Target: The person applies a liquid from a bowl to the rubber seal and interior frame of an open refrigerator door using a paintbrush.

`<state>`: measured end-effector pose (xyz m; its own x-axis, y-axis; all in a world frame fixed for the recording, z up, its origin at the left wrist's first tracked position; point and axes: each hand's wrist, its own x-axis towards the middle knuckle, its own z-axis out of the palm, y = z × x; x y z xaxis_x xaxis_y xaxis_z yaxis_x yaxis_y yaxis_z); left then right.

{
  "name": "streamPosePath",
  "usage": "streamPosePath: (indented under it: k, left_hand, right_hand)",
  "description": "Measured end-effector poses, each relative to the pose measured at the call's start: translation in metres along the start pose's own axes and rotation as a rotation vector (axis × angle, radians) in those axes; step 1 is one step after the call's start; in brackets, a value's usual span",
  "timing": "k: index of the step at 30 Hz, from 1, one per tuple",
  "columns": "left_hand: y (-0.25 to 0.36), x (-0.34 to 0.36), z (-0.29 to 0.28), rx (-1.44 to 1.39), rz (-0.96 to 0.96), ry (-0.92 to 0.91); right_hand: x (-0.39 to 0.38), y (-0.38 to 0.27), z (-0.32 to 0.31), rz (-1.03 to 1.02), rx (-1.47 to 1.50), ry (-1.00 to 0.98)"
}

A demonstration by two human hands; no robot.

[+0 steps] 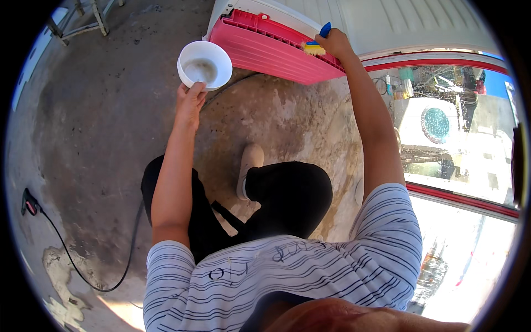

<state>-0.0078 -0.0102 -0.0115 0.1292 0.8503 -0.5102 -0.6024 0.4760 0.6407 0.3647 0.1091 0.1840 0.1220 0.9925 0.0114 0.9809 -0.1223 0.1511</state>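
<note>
My left hand grips the rim of a white bowl, its thumb over the edge, with some cloudy liquid in the bottom. At the upper right, my right hand is closed round the blue handle of a scrubbing brush. The pale yellow bristles point down at the top edge of a pink ribbed plastic panel. That panel stands against a white appliance-like body. Whether the bristles press on the panel, I cannot tell.
A black hose with a spray gun lies on the wet, stained concrete floor to the left. A metal stand is at the far left. On the right is a red-framed glass pane. My foot in a beige shoe is below the panel.
</note>
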Motion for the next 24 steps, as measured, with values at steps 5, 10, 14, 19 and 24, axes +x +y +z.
streamPosePath:
  k: [5,10,14,19,24]
  left_hand:
    - [0.003,-0.001,0.001,0.011,-0.008,-0.038]
    - [0.002,-0.001,0.001,-0.012,-0.01,-0.011]
    - [0.002,-0.001,0.001,-0.007,-0.028,-0.014]
    - [0.005,-0.003,0.001,-0.004,-0.026,-0.026]
    - [0.005,-0.004,0.001,-0.01,-0.016,0.005]
  right_hand:
    - [0.002,0.016,-0.007,0.068,-0.054,0.02]
    - [-0.007,0.027,0.021,-0.04,-0.115,0.047]
    - [0.0,0.021,0.001,0.041,-0.07,0.037]
    - [-0.002,0.023,0.008,-0.012,-0.112,0.029]
    - [-0.006,0.019,0.017,-0.002,-0.04,0.015]
